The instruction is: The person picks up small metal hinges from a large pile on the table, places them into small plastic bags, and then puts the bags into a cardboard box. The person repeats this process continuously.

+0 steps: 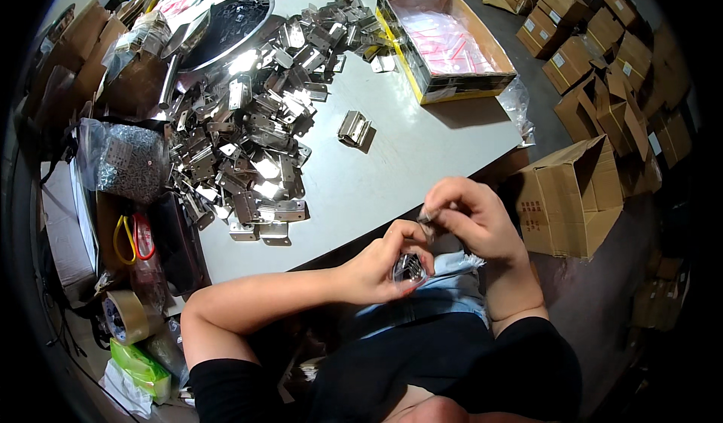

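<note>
bag (409, 269): lower centre of frame, above the jeans (452, 272), dark metal bits inside
left hand (380, 265): fingers curled closed round bag
right hand (476, 216): thumb and fingertips pinched on a grey bit (425, 217), can't tell what it is
spill: bag sits off the table (339, 216), so a loose left grip or a tilt could drop bits
tear: metal corners plus a hard squeeze could split it
pile (256, 137): left of centre, loosely heaped, a bump could slide pieces
</note>
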`<state>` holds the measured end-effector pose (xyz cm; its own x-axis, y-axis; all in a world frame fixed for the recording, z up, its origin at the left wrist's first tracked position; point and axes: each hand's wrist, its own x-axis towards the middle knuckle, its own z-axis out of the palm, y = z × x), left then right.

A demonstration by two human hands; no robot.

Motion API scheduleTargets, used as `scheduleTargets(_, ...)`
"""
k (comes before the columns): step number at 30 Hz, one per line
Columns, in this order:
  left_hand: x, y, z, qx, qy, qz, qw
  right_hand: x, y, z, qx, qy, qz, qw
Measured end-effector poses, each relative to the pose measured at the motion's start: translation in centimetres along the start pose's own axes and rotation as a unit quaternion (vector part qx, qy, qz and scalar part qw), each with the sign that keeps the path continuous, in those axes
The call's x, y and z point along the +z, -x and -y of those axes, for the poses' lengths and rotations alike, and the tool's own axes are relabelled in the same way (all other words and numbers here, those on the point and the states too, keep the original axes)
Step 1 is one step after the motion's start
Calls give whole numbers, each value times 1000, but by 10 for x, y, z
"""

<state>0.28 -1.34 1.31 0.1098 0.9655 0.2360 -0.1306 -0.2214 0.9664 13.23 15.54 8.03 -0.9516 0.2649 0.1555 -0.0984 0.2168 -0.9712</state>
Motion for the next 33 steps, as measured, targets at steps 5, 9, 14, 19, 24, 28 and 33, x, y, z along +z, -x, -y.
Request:
scheduleTargets(5,0,-5,-4,-93,62,-26,993,14,4,19,-101,265,-53,958)
scheduleTargets(9,-3,-5,0,-159,100,-72,980,29,14,31,-4,332,-6,943)
scheduleTargets(14,-5,-3,2,-162,7,-102,981,26,20,23,29,259,16,965)
scheduleTargets(19,-3,-7,-3,-138,-79,-78,984,34,15,24,17,243,2,970)
scheduleTargets(24,-4,-7,-5,-161,50,-40,985,24,9,17,-7,243,80,967)
scheduleTargets(28,-10,-8,-13,-173,247,-28,953,14,6,17,-47,194,98,975)
scheduleTargets(33,-16,-12,-14,-106,239,-26,965,14,-4,21,-91,201,117,968)
